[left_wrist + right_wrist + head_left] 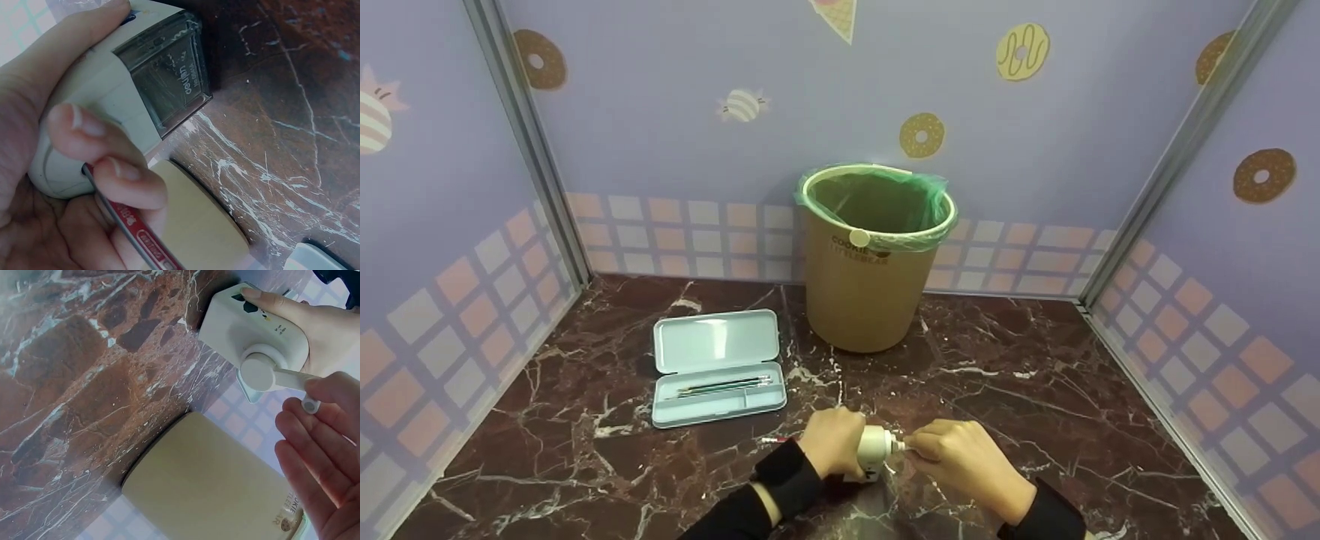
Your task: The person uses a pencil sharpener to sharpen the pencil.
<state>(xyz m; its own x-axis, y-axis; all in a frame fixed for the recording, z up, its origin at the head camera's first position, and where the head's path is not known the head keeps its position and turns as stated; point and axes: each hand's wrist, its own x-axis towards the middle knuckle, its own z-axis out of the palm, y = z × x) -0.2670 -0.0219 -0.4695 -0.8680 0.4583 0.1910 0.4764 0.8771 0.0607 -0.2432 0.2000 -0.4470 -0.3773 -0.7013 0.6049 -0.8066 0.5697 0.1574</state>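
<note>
A cream hand-crank pencil sharpener lies low over the table, gripped by my left hand. Its see-through shavings drawer faces out in the left wrist view. A red-and-black pencil sticks out of the sharpener's hole, against my left fingers. My right hand is at the other end of the sharpener. There its thumb and fingers pinch the end of the white crank handle, while the other fingers stay loosely extended. The pencil's tip is hidden inside the sharpener.
A pale blue pencil case lies with its lid up to the left, several pencils inside. Behind stands a tan trash bin with a green liner. Patterned panels enclose the dark marbled table.
</note>
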